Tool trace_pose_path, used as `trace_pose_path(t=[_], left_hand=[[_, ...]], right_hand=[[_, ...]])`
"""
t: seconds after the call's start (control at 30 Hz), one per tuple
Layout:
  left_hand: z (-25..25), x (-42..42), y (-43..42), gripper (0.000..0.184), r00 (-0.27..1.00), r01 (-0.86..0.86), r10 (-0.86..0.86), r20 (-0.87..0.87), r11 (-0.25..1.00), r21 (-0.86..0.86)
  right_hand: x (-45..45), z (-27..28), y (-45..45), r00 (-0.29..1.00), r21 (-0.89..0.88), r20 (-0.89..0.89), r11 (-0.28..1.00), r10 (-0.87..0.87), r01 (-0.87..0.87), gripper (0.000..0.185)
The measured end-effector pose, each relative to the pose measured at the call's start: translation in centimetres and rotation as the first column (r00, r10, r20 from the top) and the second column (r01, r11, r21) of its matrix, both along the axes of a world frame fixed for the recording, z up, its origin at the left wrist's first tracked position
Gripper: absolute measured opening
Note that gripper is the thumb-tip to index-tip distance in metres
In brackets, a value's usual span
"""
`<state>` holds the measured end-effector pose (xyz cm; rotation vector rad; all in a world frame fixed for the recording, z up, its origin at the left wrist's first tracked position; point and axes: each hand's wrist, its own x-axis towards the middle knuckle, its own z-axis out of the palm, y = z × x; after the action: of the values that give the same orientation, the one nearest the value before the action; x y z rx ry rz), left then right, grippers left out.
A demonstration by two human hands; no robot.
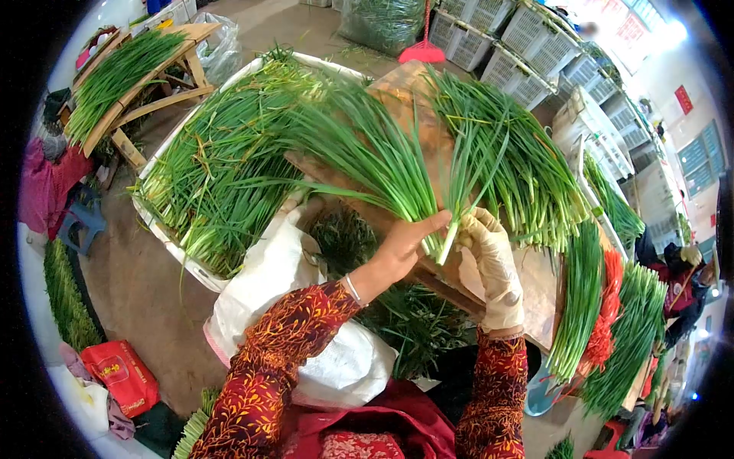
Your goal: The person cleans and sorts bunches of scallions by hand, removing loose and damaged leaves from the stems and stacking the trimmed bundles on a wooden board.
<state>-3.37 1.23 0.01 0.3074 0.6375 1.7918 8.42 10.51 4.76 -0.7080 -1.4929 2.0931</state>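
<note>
My left hand (399, 249), bare with a bracelet at the wrist, is closed around the base of a bunch of green chives (390, 164). The leaves fan away from me over a wooden board (409, 92). Close beside it, my right hand (487, 256) in a pale glove pinches a few chive stalks (462, 180) near their white ends. Both hands are nearly touching above the board's near edge. On the board's right side lies a larger pile of chives (512, 145). To the left, a white crate (180, 252) is heaped with loose chives (229, 145).
A white sack (267, 275) hangs beside the crate, with leaf scraps (413, 321) below the board. Red ties (608, 306) lie between chive bundles (577, 306) at right. Stacked crates (539, 38) stand behind, and another person (680, 283) is at far right.
</note>
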Motion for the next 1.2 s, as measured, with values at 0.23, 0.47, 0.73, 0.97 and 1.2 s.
trace_pose_path(t=[0.23, 0.47, 0.73, 0.97, 1.2], left_hand=[[-0.2, -0.3, 0.2, 0.026, 0.993, 0.107, -0.108, 0.055, 0.994, 0.027], [0.9, -0.9, 0.0, 0.02, 0.992, 0.038, -0.031, 0.123, 0.998, -0.059], [-0.8, -3.6, 0.4, 0.015, 0.992, -0.124, 0.12, -0.05, 0.988, -0.094], [-0.3, -1.6, 0.1, 0.017, 0.966, -0.125, 0.107, -0.236, 0.99, -0.063], [0.4, -0.7, -0.1, 0.026, 0.934, -0.184, 0.172, -0.315, 0.983, -0.011]], right_hand=[[0.4, -0.8, -1.5, 0.991, 0.099, -0.084, 0.989, -0.106, 0.114, 0.015], [1.4, -0.4, -3.5, 0.958, 0.206, -0.197, 0.946, -0.209, 0.249, 0.011], [7.4, 3.9, -8.3, 0.54, -0.232, 0.281, 0.602, 0.793, -0.764, 0.033], [2.6, 4.4, -3.3, 0.884, 0.841, 0.331, 0.529, -0.33, -0.118, 0.017], [-2.4, 1.1, -0.3, 0.951, 0.744, 0.227, 0.667, -0.21, -0.03, 0.015]])
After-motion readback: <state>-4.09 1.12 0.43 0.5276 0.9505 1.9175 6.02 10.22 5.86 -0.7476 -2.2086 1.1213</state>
